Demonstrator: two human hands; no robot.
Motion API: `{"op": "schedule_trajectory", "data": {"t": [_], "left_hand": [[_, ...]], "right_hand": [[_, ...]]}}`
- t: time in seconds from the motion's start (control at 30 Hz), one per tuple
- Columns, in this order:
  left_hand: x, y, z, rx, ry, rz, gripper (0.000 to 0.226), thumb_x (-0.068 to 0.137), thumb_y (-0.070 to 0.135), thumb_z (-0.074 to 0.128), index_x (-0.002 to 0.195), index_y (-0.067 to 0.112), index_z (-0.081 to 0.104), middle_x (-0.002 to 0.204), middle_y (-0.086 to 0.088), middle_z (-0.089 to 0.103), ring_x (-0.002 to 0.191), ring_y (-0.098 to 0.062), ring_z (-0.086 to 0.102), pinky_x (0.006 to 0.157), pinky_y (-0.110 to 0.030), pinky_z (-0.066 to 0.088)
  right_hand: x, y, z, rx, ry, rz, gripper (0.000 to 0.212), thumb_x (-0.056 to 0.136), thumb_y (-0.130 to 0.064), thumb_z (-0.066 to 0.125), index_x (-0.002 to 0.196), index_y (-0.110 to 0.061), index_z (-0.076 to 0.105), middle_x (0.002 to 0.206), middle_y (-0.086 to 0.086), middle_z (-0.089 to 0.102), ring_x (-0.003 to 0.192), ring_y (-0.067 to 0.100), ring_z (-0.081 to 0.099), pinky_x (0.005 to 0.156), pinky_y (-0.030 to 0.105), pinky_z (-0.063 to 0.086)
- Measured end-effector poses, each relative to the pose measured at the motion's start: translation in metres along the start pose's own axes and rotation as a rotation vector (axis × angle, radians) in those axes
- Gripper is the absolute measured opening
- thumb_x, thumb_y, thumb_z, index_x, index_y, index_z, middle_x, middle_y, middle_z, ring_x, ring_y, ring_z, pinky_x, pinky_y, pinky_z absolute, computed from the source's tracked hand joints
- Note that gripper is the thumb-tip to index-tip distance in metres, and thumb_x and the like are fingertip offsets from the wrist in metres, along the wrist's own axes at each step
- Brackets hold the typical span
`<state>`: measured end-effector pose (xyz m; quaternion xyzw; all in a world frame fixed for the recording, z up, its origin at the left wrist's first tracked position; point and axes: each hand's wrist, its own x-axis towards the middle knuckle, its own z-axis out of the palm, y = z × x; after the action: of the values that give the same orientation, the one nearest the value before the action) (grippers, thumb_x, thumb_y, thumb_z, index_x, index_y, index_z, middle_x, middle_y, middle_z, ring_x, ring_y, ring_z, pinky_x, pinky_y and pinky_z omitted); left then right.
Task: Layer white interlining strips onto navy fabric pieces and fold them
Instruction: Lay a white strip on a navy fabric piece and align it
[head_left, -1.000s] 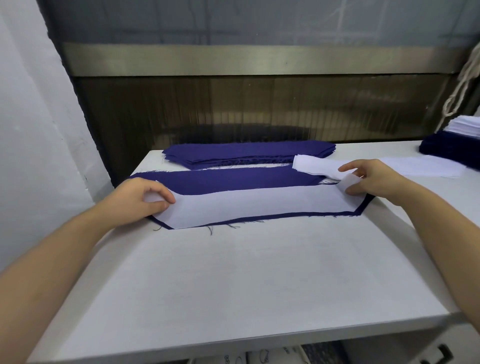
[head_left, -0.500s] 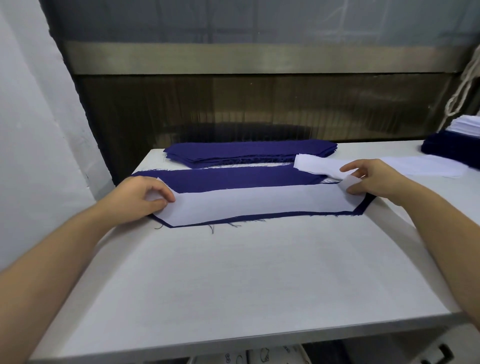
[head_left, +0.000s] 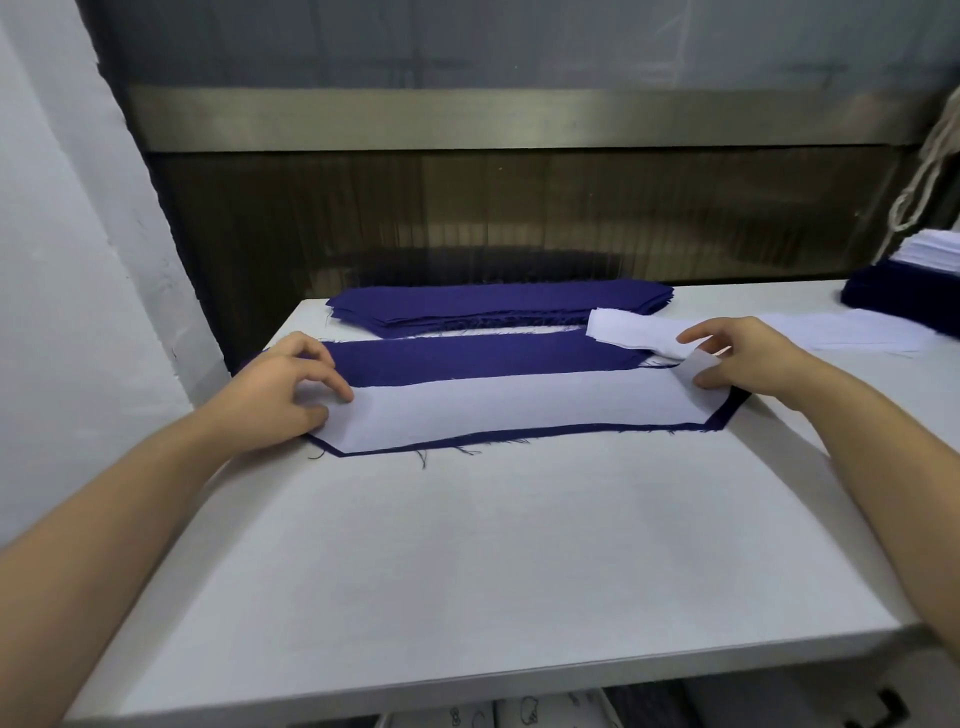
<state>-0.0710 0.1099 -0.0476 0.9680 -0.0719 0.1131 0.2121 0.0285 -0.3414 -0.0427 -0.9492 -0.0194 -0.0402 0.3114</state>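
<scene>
Two ends of a smooth white interlining strip (head_left: 519, 405) are pinched by narrowly curled fingers, left hand (head_left: 283, 395) and right hand (head_left: 748, 364), as it lies flat on a fray-edged navy fabric piece (head_left: 467, 358) on the white table (head_left: 493, 545).

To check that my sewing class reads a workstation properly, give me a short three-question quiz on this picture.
1. True or false: the white interlining strip covers the whole navy fabric piece.
2. The stack of navy pieces lies: A) beyond the worked piece; B) nearer the person than it; C) on top of it.
3. Fill in: the left hand and the right hand each touch one ___ of the strip.
Key: 1 false, a navy band shows along the far side; 2 A; 3 end.
</scene>
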Motion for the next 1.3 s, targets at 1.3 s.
{"op": "schedule_trajectory", "data": {"t": [1.3], "left_hand": [[0.126, 0.124, 0.088, -0.219, -0.032, 0.088, 0.017, 0.091, 0.013, 0.055, 0.103, 0.024, 0.061, 0.089, 0.008, 0.059, 0.085, -0.009, 0.057, 0.074, -0.022, 0.047]], "right_hand": [[0.035, -0.041, 0.043, -0.027, 0.465, -0.091, 0.018, 0.092, -0.017, 0.057, 0.09, -0.008, 0.073, 0.096, 0.008, 0.07, 0.087, 0.024, 0.06, 0.069, 0.028, 0.043]]}}
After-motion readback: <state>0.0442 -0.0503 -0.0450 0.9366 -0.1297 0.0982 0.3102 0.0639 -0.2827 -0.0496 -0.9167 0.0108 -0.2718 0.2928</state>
